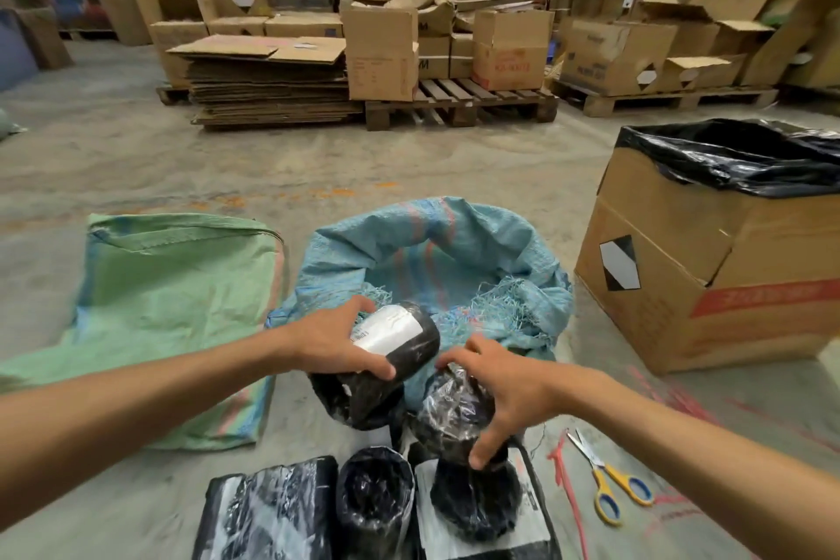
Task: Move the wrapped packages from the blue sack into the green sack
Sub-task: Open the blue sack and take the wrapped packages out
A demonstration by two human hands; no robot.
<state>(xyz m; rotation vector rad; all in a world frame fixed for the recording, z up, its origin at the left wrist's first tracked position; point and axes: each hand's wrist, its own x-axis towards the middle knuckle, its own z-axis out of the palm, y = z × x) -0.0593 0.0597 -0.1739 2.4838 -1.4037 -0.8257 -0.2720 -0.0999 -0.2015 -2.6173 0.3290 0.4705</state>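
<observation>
Pkg, labelled [391,343]: black wrap, cylindrical, white label; gripped by left hand [338,343] over blue sack [454,250] mouth. Pkg, glossy [454,412]: black, clear film; right hand [500,386] curled round it. Green sack [172,286]: flat, left of blue.

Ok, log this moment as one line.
left hand: grips labelled package | right hand: grips clear-wrapped package | green sack: flat

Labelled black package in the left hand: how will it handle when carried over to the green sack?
The labelled package looks cylindrical, so it may roll if set down on its side. Its glossy black wrap looks slippery; the left hand spans it with fingers and thumb. It seems to keep its shape, so probably fairly stiff. Weight unclear.
</observation>
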